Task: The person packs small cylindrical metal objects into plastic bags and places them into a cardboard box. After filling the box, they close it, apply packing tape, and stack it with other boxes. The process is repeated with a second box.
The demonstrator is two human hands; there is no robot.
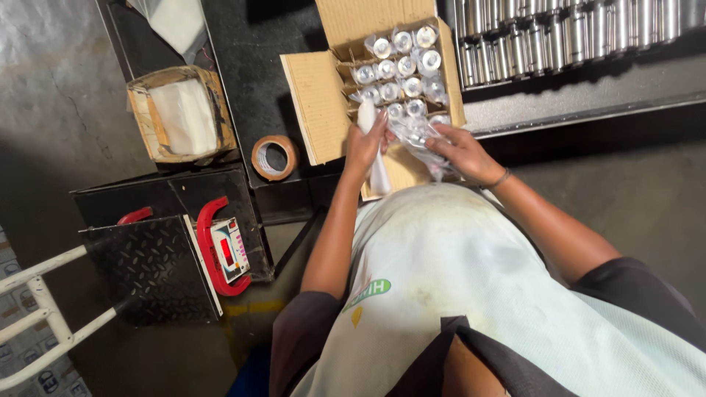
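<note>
Two hands pack plastic-wrapped metal cylinders into a divided carton.

The wrapped cylinder (421, 141) lies at the near edge of the cardboard box (318, 103), the right hand (462, 152) closed on its crinkled clear bag; it looks rigid and fairly heavy inside slippery film, best held around the body, not the loose wrap. The left hand (365, 143) pinches what seems to be a white wrapped piece (377, 170), though glare blurs it. Beyond: a tape roll (274, 157), a smaller lined box (182, 114), a red-handled weighing scale (224, 248) and bare metal cylinders (566, 33) racked on the dark surface (588, 92).
</note>
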